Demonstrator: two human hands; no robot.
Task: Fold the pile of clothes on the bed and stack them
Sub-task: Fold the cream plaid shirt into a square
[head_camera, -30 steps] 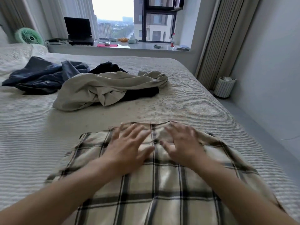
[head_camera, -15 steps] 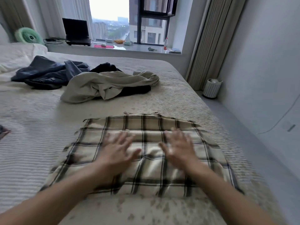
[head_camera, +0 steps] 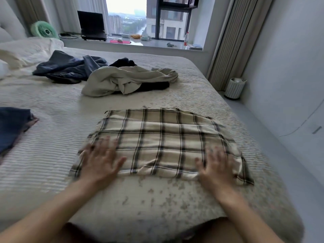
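bedroom with a big bed (head_camera: 52, 155) under a cream ribbed bedspread, and both hands are down at the near end of it. left hand (head_camera: 100, 162) lies flat with fingers spread on the near left corner of a folded plaid shirt (head_camera: 161, 142), right hand (head_camera: 216, 170) does the same on the near right corner, fingers fanned out and a bit motion-blurred. neither one is pinching anything, just palms pressing on the fabric. the shirt sits as a flat rectangle in the middle of the bed, beige with dark checks.

off to the left edge there's a dark blue garment (head_camera: 12, 127) lying apart from the shirt. further up the bed is the unfolded pile: a cream garment (head_camera: 122, 81) crumpled on top of something black (head_camera: 154, 85), and beside it to the left a navy garment (head_camera: 68, 67) bunched up near the pillow (head_camera: 26, 51).

past the bed, a white ribbed bin (head_camera: 235, 88) stands on the floor by the curtain. on the windowsill there's a laptop (head_camera: 92, 25), a green fan (head_camera: 44, 30) and a bottle with a red label (head_camera: 186, 38).
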